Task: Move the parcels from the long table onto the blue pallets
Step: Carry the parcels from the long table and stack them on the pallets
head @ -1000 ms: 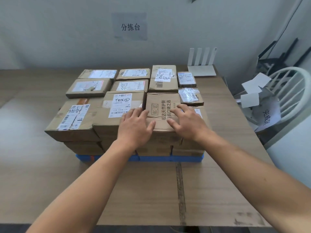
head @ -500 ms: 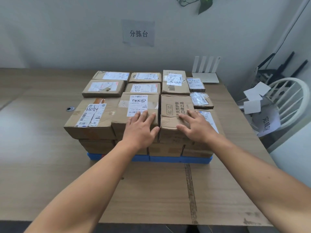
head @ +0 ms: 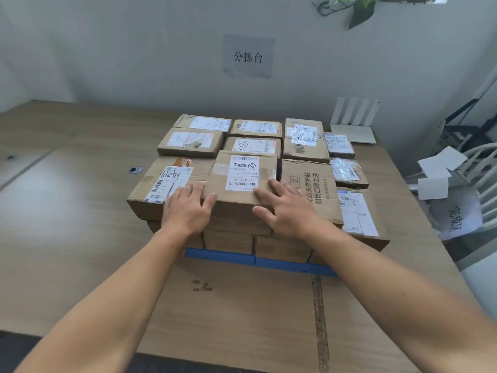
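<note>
Left hand (head: 188, 208) and right hand (head: 286, 208), fingers spread, press flat against the two near corners of the centre front parcel (head: 242, 179), neither closed around it. The parcel tops the stack on the blue pallet (head: 220, 255); its upside-down label (head: 243, 172) bears handwritten digits. The wall sign (head: 248, 57) reads 分拣台.

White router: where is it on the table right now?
In the head view the white router sits at the table's far right corner by the wall, just behind and right of the stacked parcels, antennas upright.

light: soft, even daylight | shadows: faint | glare: mild on tabletop (head: 67, 200) | edges: wide-angle bowing | focus: slightly soft
</note>
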